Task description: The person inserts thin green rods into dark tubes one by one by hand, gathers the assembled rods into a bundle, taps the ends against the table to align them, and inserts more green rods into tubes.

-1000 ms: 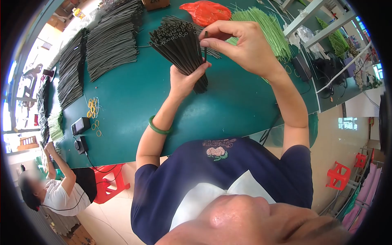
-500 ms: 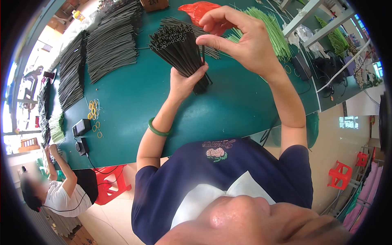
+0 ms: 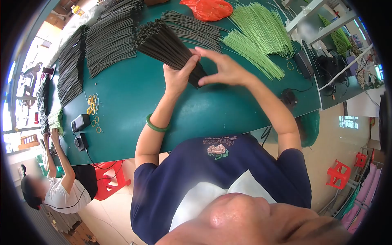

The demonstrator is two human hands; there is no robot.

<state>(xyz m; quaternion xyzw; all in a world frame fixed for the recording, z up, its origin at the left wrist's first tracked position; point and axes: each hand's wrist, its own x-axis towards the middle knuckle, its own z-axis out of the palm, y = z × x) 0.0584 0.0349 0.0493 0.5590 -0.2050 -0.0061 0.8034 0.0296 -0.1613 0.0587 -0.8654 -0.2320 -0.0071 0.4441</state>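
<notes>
A bundle of thin black tubes (image 3: 167, 45) tilts up to the left over the green table (image 3: 134, 114), its hollow ends fanned out at the top. My left hand (image 3: 179, 77), below a green bangle on the wrist, is wrapped round the lower part of the bundle. At the bundle's lower right side is my right hand (image 3: 224, 71), thumb and fingers spread apart around the lower end, with the fingertips close to my left hand. Nothing is gripped in my right hand as far as I see.
Black stems (image 3: 110, 41) lie in rows at the left, more grey-black stems (image 3: 194, 30) behind the bundle. Green stems (image 3: 261, 32) and a red plastic bag (image 3: 208, 9) are at the back. Yellow rings (image 3: 93, 105) and small black devices (image 3: 80, 122) lie left. A co-worker (image 3: 67, 192) sits lower left.
My right hand has come down from the bundle's top to its lower end, no longer at the single tube. The bundle has tilted further left in my left hand.
</notes>
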